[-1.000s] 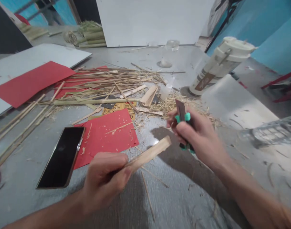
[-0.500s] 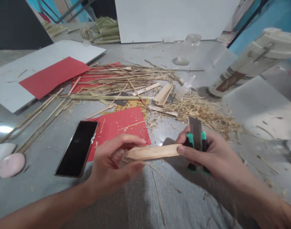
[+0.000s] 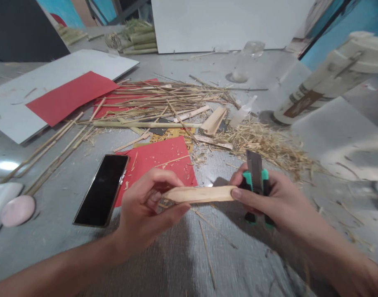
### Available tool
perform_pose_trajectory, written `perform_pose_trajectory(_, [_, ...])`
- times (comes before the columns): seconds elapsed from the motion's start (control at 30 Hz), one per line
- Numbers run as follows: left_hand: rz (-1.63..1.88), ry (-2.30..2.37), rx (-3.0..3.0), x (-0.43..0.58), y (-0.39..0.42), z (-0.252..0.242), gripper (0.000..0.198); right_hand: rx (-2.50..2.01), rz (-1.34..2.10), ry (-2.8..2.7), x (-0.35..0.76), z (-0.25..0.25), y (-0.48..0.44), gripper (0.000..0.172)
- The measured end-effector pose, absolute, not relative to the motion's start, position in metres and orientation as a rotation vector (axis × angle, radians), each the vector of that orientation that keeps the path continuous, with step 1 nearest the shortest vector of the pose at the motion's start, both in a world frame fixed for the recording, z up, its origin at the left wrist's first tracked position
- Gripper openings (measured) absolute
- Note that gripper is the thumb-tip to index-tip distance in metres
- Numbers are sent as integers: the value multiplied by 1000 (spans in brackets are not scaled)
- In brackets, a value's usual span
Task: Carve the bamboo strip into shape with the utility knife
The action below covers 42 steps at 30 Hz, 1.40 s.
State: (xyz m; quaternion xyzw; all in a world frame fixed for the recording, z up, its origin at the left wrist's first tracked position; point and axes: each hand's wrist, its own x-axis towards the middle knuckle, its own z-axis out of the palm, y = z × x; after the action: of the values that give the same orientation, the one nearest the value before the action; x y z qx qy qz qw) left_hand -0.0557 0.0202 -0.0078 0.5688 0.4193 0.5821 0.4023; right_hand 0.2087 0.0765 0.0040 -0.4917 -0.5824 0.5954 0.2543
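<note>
A flat, pale strip of split stalk [image 3: 204, 194] lies level between my two hands, its left end tapering to a point. My left hand [image 3: 152, 202] curls round that pointed end, thumb below and fingers above; the contact is partly hidden. Between thumb and fingertips, my right hand [image 3: 266, 194] pinches the strip's other end. The same hand also holds a black and green utility knife [image 3: 254, 171], its dark blade pointing up and away from me. Below the hands, a few thin stalk slivers [image 3: 207, 253] lie on the grey table.
A phone [image 3: 101, 190] and a red sheet [image 3: 158, 159] with shavings lie left of centre. Beyond them are a pile of thin stalks [image 3: 164, 99], a heap of straw shavings [image 3: 263, 142] and a small clear bottle [image 3: 243, 113]. A large pale flask [image 3: 328, 78] stands right.
The strip has rolled slightly, showing more of its pale face. My left thumb has shifted a little up and right. My right hand keeps its hold.
</note>
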Motion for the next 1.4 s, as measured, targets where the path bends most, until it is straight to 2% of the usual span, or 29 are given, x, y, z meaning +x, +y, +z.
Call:
perform_pose_trajectory(0.3, [1461, 1066, 1499, -57, 19, -6, 23, -1370, 1434, -1554, 213, 6, 76, 25])
perform_pose_trajectory(0.47, [1437, 1059, 1517, -58, 19, -6, 14, -1294, 1290, -1680, 212, 9, 78, 21])
perform_pose_trajectory(0.57, [1447, 1026, 1531, -59, 20, -7, 9, -1205, 1306, -1729, 210, 10, 78, 21])
perform_pose_trajectory(0.87, [1465, 986, 1542, -60, 21, -7, 13, -1142, 1363, -1769, 208, 13, 77, 22])
perform_pose_trajectory(1.1, [1449, 1010, 1527, -62, 20, -10, 6, -1140, 1368, -1802, 205, 15, 74, 24])
perform_pose_trajectory(1.23, [1394, 933, 1285, -58, 24, -14, 3, -1112, 1510, -1815, 204, 17, 71, 35])
perform_pose_trajectory(1.33, [1312, 870, 911, -49, 29, -13, 16, -1060, 1659, -1923, 205, 17, 71, 55])
perform_pose_trajectory(1.4, [1206, 832, 726, -43, 30, -11, 24, -1006, 1642, -2004, 205, 16, 71, 65])
